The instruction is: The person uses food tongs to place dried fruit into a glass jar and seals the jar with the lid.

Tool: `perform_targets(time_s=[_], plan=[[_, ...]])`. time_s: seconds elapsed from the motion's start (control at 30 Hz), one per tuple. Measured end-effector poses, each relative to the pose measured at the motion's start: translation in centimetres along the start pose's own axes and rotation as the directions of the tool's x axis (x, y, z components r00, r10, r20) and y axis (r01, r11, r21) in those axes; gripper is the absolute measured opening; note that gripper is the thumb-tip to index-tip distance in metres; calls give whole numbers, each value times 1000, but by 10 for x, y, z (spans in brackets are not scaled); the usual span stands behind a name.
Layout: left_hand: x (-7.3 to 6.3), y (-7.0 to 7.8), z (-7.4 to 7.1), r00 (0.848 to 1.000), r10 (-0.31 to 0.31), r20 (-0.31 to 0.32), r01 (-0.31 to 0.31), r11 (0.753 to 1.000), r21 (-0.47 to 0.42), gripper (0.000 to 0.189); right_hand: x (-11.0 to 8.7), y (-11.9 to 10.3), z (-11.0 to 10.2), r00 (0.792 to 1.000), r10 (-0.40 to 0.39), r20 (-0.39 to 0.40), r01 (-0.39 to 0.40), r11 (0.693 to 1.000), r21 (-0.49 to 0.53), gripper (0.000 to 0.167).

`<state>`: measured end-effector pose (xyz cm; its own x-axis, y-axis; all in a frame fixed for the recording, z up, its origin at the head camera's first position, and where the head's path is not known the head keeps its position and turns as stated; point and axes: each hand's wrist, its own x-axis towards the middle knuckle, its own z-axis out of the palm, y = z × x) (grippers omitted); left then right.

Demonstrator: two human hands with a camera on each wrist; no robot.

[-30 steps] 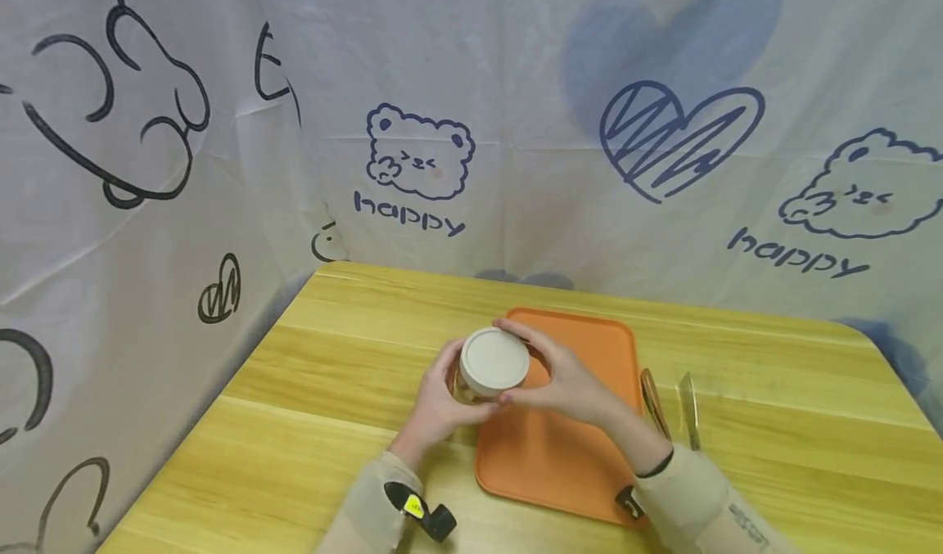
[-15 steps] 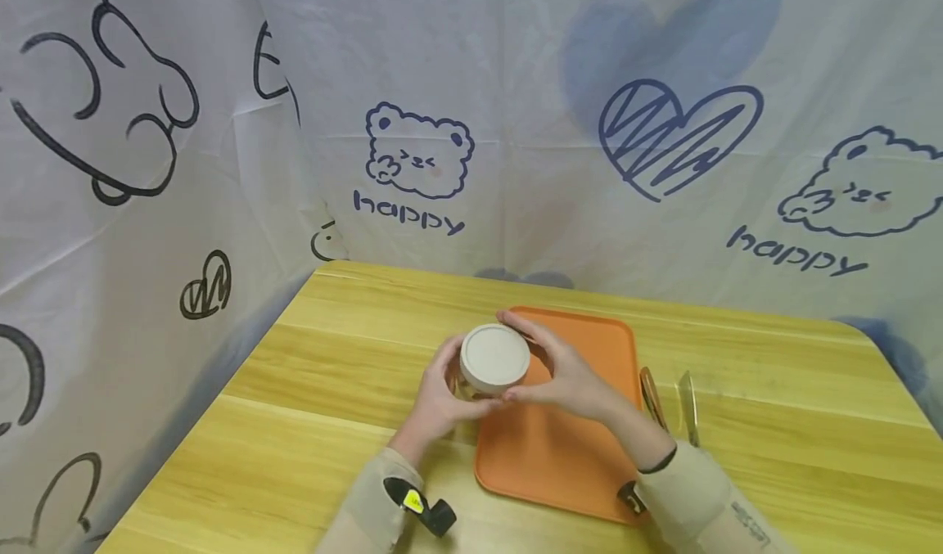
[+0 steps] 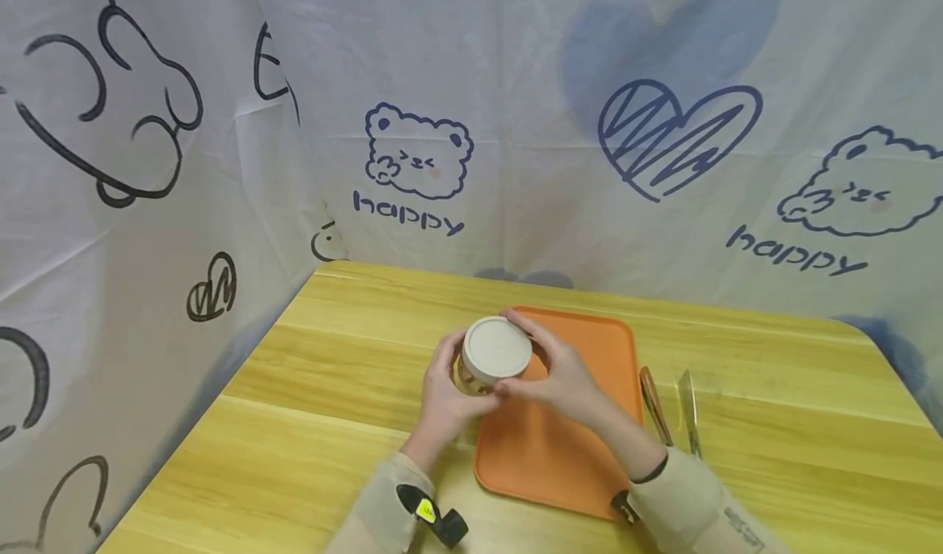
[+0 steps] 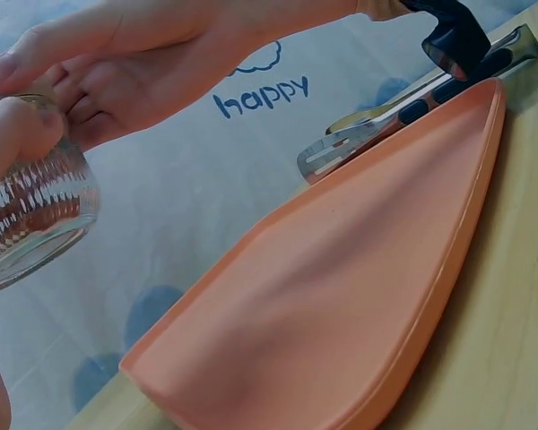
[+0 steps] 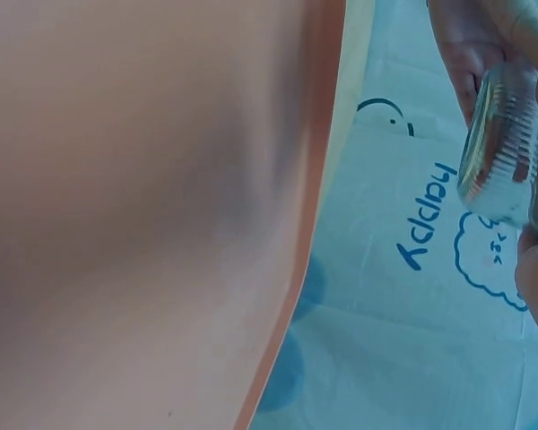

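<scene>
A ribbed clear glass jar (image 4: 45, 206) with a pale round lid (image 3: 498, 347) is held up over the left side of the orange tray (image 3: 530, 472). Its contents show as brownish-red patches through the glass. My left hand (image 3: 444, 394) wraps round the jar's body from the left. From the right, my right hand (image 3: 566, 380) grips the lid's edge between thumb and fingers. The lid sits on the jar's mouth. In the right wrist view the jar (image 5: 502, 148) appears tilted at the right edge, partly hidden by fingers.
Right of the tray lie a brown-handled utensil (image 3: 654, 405) and a shiny blade-like utensil (image 3: 689, 407) on the wooden table (image 3: 331, 358). The left wrist view shows a slotted metal head (image 4: 336, 150) by the tray's edge. A printed cloth (image 3: 516, 210) hangs behind the table.
Both hands and the jar have shifted slightly up and to the right in the head view. More of the jar's side shows under the lid. The tray and utensils have stayed put.
</scene>
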<state>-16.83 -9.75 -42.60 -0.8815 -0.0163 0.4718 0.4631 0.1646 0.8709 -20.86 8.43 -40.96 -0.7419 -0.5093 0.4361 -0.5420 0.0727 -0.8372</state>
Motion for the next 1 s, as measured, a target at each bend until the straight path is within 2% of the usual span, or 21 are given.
perform_targets(time_s=[0.1,0.23,0.33,0.4,0.5,0.67,0.9,1.0], plan=[[0,-3,-1,1000,-4,13,5,999,-46,80,0,1,0,1000,0,9,0,1000,9,87],[0,-10,-6,997,-15,81,26,990,-139,81,-1,2,-4,998,-8,65,6,1000,31,88],[0,-12,-9,992,-21,122,40,988,-152,83,-1,2,-4,996,-8,91,5,1000,30,87],[-1,-10,-9,991,-31,127,48,990,-136,82,-1,3,-4,996,-4,87,2,1000,23,86],[-1,-6,-8,994,-45,101,53,995,-81,80,-1,5,-1,999,7,50,-8,1000,8,84],[1,-3,-5,999,-47,19,47,999,9,78,-1,5,8,997,61,-42,-63,997,-39,85],[5,-46,-11,998,-42,-39,44,999,31,83,9,4,24,985,134,-109,-147,983,-115,88],[7,-57,-18,997,-66,-45,69,995,70,82,17,9,31,981,163,-109,-179,972,-155,89]])
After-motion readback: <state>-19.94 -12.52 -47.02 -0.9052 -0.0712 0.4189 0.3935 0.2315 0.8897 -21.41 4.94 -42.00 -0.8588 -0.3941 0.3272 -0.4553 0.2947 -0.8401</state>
